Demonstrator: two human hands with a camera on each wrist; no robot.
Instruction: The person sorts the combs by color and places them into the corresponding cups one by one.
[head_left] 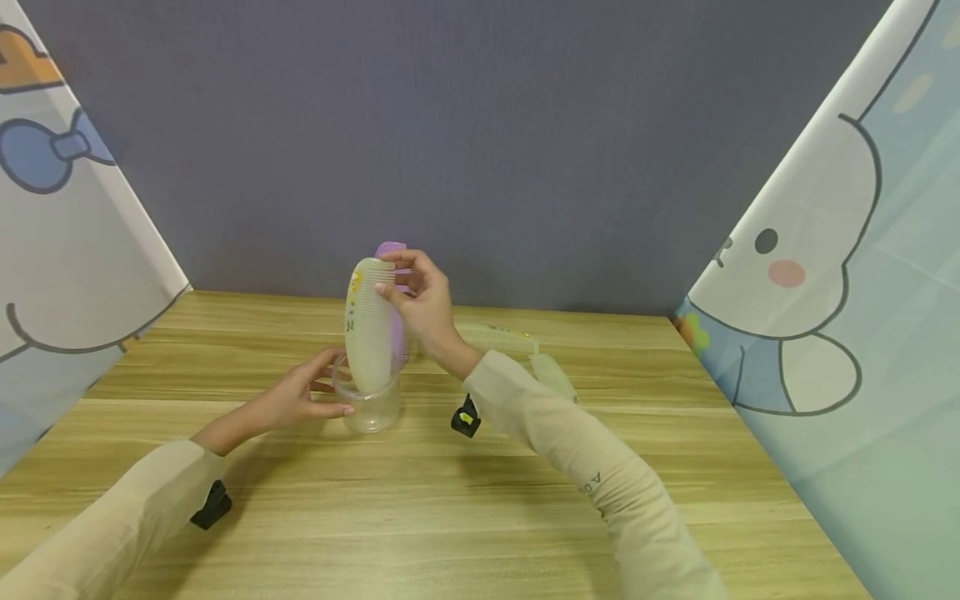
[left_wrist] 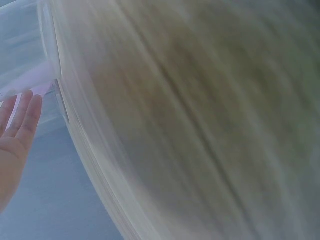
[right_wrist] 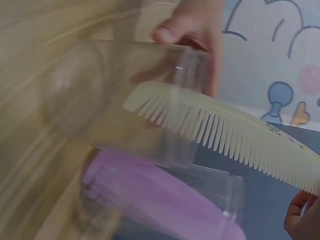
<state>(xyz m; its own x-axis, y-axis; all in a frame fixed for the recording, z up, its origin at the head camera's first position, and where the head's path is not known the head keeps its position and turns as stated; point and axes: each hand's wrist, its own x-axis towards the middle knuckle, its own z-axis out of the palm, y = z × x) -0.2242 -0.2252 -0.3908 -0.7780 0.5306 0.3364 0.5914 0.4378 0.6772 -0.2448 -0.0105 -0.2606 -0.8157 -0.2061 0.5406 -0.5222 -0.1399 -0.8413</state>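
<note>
Comb (head_left: 367, 329) pinched in our right hand (head_left: 424, 302), we are bracing the front jar (head_left: 372, 414) with our spread left hand (head_left: 298, 395), needing gentle, straight lowering.

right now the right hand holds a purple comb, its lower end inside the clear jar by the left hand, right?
The colour is wrong: the head view shows the right hand holding a pale yellow-green comb; the rest stands.
</note>
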